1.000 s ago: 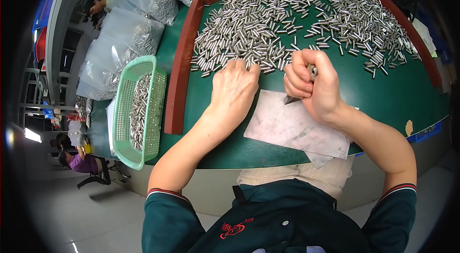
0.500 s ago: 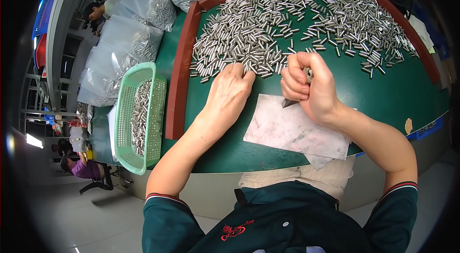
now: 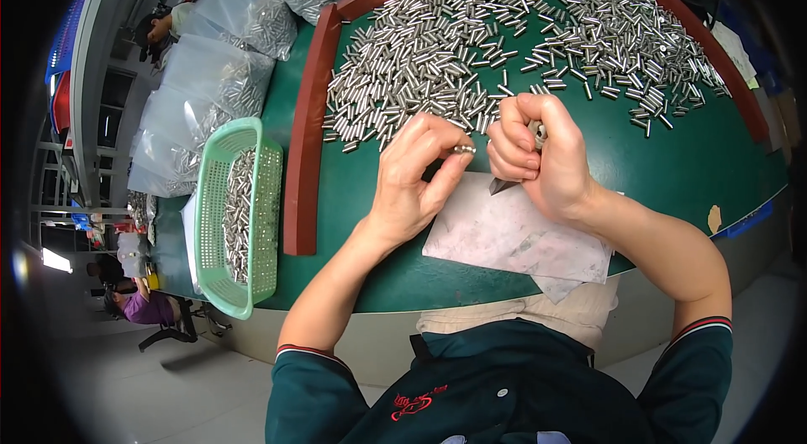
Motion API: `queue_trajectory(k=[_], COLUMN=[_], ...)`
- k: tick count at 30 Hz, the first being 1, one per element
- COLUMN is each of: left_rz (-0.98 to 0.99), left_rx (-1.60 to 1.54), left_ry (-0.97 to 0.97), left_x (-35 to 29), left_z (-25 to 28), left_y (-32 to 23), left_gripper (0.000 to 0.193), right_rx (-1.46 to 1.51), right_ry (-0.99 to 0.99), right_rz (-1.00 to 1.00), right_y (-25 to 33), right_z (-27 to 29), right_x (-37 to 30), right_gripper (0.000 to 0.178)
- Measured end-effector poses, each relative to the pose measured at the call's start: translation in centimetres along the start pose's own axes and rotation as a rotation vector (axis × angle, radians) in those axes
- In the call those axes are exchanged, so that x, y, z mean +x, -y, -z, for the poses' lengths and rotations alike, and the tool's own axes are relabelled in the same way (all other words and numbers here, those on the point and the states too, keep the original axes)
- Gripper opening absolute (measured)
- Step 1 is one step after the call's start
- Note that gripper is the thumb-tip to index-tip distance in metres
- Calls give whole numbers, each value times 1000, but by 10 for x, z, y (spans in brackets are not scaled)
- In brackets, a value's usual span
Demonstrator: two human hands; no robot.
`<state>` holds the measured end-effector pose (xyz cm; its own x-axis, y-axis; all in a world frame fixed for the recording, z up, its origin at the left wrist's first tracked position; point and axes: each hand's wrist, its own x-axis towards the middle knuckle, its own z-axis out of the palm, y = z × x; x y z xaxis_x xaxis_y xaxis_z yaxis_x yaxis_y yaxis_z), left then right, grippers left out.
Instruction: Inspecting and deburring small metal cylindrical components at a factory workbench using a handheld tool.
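My left hand (image 3: 412, 179) is closed in a pinch on short, shiny metal pins (image 3: 463, 149), held just left of my right fist. How many pins sit in the fingers I cannot make out. My right hand (image 3: 546, 154) is wrapped round a tool; its dark pointed tip (image 3: 500, 186) pokes out below the fist and a greyish end (image 3: 539, 134) shows by the thumb. The fist hides the rest of it. Beyond both hands a wide heap of loose metal pins (image 3: 412, 66) covers the green tabletop (image 3: 370, 276). A stained white sheet (image 3: 513, 234) lies beneath my hands.
Red-brown rails (image 3: 304, 158) border the heap at left, back and right. A light green basket (image 3: 267, 234) partly filled with pins stands outside the left rail. Clear bags of pins (image 3: 244, 78) line the far left. Other people, one in a purple shirt (image 3: 150, 308), are in the background.
My left hand has drawn back from the edge of the heap and turned, now showing pins pinched near my right fist. My right hand keeps its grip almost in place.
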<state>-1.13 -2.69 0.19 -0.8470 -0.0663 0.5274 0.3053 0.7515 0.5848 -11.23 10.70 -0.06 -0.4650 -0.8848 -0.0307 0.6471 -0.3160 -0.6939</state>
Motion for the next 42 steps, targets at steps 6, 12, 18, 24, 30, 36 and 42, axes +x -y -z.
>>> queue_trajectory(k=[6, 12, 18, 24, 30, 36, 42], left_rz=[34, 169, 467, 669, 924, 1030, 1032], left_rx=[-108, -252, -571, -890, -1232, -1373, -1390], left_ry=[11, 13, 16, 29, 65, 78, 140], left_x=[-9, -15, -18, -19, -18, -15, -17], left_z=[-2, -5, -4, 0, 9, 11, 16], left_y=[8, 15, 11, 12, 10, 7, 8], left_gripper=[10, 8, 9, 15, 22, 27, 30], right_rx=[50, 50, 9, 73, 64, 60, 66], right_ry=[7, -5, -46, -7, -23, -20, -13], right_rz=[12, -3, -34, -24, -37, -37, -50], right_y=[-1, 0, 2, -1, -1, 0, 0], right_z=[0, -1, -1, 1, -1, 2, 1], right_x=[1, 2, 4, 3, 3, 4, 5], right_gripper=[31, 31, 35, 34, 35, 33, 34])
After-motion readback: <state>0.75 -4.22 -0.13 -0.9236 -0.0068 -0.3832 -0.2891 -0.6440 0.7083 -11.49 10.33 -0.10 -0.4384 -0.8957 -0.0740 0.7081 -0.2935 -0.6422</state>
